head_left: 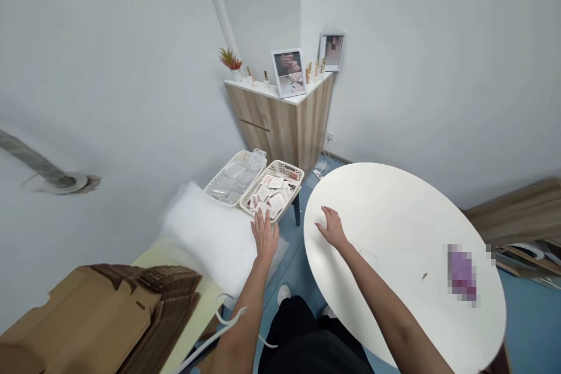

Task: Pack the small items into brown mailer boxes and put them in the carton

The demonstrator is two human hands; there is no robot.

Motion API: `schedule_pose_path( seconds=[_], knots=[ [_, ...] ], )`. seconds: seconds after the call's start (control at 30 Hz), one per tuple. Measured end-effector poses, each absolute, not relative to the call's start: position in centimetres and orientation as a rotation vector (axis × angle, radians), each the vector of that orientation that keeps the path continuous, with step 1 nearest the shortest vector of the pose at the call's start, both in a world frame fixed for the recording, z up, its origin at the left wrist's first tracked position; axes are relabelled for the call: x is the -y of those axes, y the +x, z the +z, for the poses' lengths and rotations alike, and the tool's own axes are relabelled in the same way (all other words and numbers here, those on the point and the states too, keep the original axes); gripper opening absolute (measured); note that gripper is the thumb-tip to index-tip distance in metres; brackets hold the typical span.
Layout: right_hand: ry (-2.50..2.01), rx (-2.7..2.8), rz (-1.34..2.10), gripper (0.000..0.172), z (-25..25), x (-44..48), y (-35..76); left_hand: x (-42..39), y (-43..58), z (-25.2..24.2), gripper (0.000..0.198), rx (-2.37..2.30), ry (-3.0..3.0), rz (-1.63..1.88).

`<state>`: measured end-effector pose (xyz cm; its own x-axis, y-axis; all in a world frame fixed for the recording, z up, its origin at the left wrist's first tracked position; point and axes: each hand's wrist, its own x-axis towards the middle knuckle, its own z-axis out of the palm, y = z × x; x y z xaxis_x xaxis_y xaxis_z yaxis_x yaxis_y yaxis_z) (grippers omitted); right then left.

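Observation:
My left hand (265,235) reaches out with its fingers spread, holding nothing. Its fingertips are at the near edge of a white plastic basket (291,169) full of small printed cards (274,182); whether they touch it I cannot tell. Beside and under the hand lies a stack of white foam sheets (210,234). Over the left part of a white oval table (394,204), my right hand (332,228) is also empty, thumb and fingers apart. A clear, thin piece of plastic (366,254) lies close to the right forearm.
Another basket (214,187) holds clear plastic packs. Flat brown cardboard boxes (87,315) are stacked at lower left. A wooden corner cabinet (280,123) bears picture frames (289,73), small bottles and a plant (231,61). A pixelated purple thing (461,273) is on the table.

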<state>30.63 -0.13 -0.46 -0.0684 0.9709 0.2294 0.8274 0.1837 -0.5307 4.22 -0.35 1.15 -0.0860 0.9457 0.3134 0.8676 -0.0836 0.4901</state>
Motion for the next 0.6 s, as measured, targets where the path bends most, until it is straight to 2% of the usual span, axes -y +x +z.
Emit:
schedule_pose_path(
  seconds=[0.2,0.47,0.6],
  knots=[
    [-1.508,2.119,0.328,0.055,1.9,-5.9,20.9,0.1,0.1,-1.3,0.065,-1.996,2.227,0.589],
    [-1.513,2.398,0.318,0.046,2.9,-11.8,11.3,0.6,-1.0,-1.8,0.071,-1.957,2.293,0.579],
    [-1.505,2.532,0.331,0.033,2.3,-12.6,9.3,0.7,-1.3,-2.1,0.072,-1.93,2.304,0.615]
  ],
)
